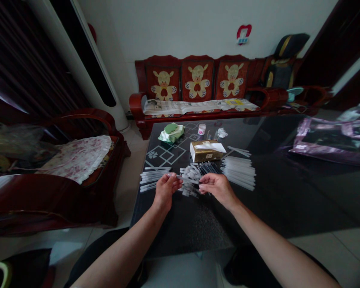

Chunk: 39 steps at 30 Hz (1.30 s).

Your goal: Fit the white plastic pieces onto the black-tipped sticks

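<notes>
Above the dark table, my left hand [167,187] is closed around a slim translucent white tube [188,179] that points right. My right hand [215,187] has its fingers pinched at the tube's far end; what lies between them is too small to make out. Beneath and between both hands lies a heap of short whitish pieces, like caps [189,191]. Thin dark rods [208,167] lie just behind my right hand. To the right is a stack of long white tubes [238,172]. Similar white tubes [153,176] lie in a row beside my left hand.
A gold tissue box [208,151] stands behind the piles. Farther back are a green wipes pack [171,133], a small cup [202,129] and crumpled tissue [222,133]. A clear bag with purple edging [333,142] rests on the table's right. A wooden sofa [195,114] stands beyond.
</notes>
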Each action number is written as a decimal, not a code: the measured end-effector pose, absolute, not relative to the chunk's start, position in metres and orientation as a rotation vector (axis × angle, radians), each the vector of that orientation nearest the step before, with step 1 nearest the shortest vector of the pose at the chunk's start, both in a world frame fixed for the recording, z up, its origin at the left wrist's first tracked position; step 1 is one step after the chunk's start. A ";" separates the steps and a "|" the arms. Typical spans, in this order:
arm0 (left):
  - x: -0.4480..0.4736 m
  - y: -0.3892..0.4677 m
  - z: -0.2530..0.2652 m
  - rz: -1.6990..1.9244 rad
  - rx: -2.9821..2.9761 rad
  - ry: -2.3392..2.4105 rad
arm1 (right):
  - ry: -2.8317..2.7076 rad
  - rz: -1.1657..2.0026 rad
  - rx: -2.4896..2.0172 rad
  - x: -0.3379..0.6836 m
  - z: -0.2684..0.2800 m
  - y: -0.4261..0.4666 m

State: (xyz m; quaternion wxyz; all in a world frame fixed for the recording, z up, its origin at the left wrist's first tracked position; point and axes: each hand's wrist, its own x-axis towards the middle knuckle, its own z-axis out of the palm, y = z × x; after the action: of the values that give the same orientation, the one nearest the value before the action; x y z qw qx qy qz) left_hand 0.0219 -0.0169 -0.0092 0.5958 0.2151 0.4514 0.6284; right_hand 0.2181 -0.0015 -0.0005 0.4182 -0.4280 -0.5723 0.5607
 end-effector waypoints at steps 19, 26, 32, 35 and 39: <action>0.022 -0.016 -0.007 1.470 0.496 1.005 | -1.495 1.443 -1.137 0.222 -0.001 0.000; 0.022 -0.017 -0.007 1.444 0.503 1.013 | -1.547 1.463 -1.234 0.221 -0.001 -0.002; 0.022 -0.017 -0.006 1.457 0.507 1.006 | -1.545 1.450 -1.133 0.223 -0.001 -0.002; 0.022 -0.018 -0.006 1.455 0.508 1.008 | -1.568 1.466 -1.171 0.222 0.000 -0.002; 0.022 -0.018 -0.006 1.454 0.505 1.010 | -1.533 1.491 -1.219 0.221 0.001 -0.003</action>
State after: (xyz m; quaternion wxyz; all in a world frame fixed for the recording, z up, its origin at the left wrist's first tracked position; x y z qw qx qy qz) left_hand 0.0221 -0.0175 -0.0061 0.6053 0.2182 0.4368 0.6287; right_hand 0.2214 -0.0028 0.0011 0.3335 -0.4670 -0.5870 0.5710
